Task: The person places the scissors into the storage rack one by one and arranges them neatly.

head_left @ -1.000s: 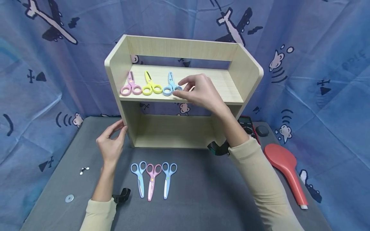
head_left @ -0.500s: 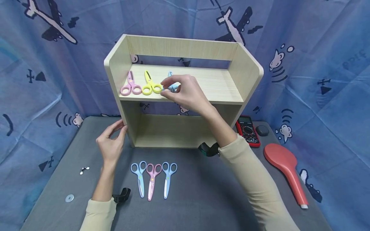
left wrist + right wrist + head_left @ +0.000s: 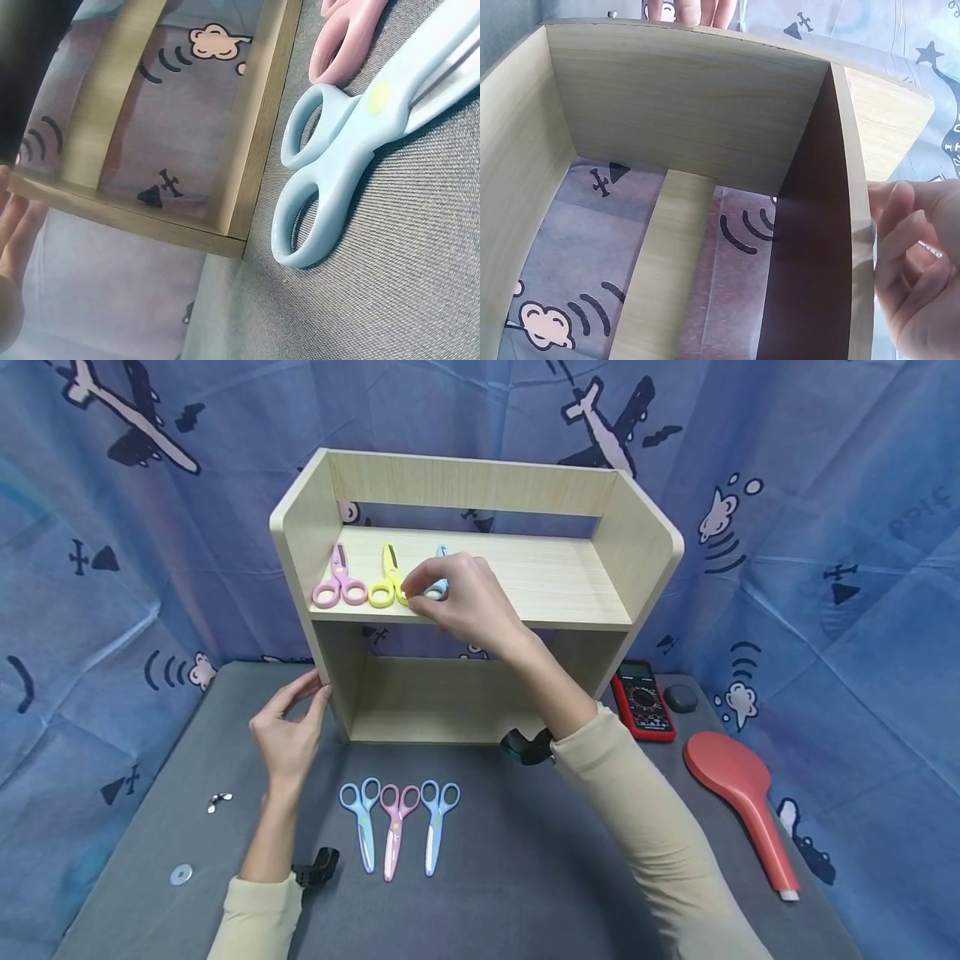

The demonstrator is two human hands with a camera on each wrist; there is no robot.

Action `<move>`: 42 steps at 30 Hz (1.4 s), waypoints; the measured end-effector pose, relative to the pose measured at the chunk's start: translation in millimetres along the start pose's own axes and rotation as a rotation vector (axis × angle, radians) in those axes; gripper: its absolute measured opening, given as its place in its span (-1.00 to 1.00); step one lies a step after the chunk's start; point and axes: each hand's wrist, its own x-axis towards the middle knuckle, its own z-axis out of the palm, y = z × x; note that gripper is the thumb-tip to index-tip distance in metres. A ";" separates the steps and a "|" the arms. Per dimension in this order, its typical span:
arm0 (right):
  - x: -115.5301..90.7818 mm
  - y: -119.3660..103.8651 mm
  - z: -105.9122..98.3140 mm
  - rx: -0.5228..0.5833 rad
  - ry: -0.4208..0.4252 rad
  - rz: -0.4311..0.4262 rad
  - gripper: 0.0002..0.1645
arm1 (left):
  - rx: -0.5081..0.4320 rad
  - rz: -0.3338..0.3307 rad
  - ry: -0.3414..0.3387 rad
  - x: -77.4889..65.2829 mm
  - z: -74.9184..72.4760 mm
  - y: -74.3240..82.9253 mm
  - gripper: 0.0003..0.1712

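Observation:
On the upper shelf of a wooden rack [image 3: 555, 585] lie pink scissors [image 3: 340, 581], yellow scissors [image 3: 386, 581] and light blue scissors [image 3: 441, 550] in a row. My right hand [image 3: 468, 602] pinches the right handle loop of the yellow pair between thumb and forefinger, and it hides part of the blue pair. My left hand [image 3: 288, 735] touches the outer left side of the rack with its fingertips. On the table in front lie blue scissors [image 3: 363, 831], pink scissors [image 3: 395, 835] and another blue pair [image 3: 433, 831], handles toward the rack.
Right of the rack are a red multimeter [image 3: 643, 702], a black mouse-like object [image 3: 680, 698] and a red paddle-shaped object [image 3: 738, 802]. A small metal piece [image 3: 218, 802] and a round washer [image 3: 180, 875] lie at the left. A patterned blue cloth [image 3: 787, 527] hangs behind.
My right hand has moved left from the shelf's blue scissors to the yellow ones. The yellow scissors have turned slightly, blades now more upright. My left hand has stayed put.

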 end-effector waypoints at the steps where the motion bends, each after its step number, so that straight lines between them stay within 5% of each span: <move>1: -0.1 -0.4 0.3 0.002 0.001 -0.001 -0.82 | 0.000 -0.001 -0.001 0.1 0.0 0.2 -0.69; 11: -15.7 -1.6 -3.7 0.116 0.038 -0.036 -0.80 | 0.003 -0.002 0.001 0.1 -0.1 0.3 -0.70; 22: -85.4 11.7 7.6 0.357 -0.089 -0.153 -0.78 | -0.022 -0.002 0.000 -1.5 -0.2 3.7 -0.70; 35: -134.4 88.9 99.9 0.427 -0.488 -0.077 -0.72 | -0.015 0.004 0.018 -1.3 1.9 1.4 -0.71; 42: -145.5 127.8 141.6 0.332 -0.541 -0.025 -0.66 | -0.005 -0.001 0.016 -1.5 1.5 1.8 -0.71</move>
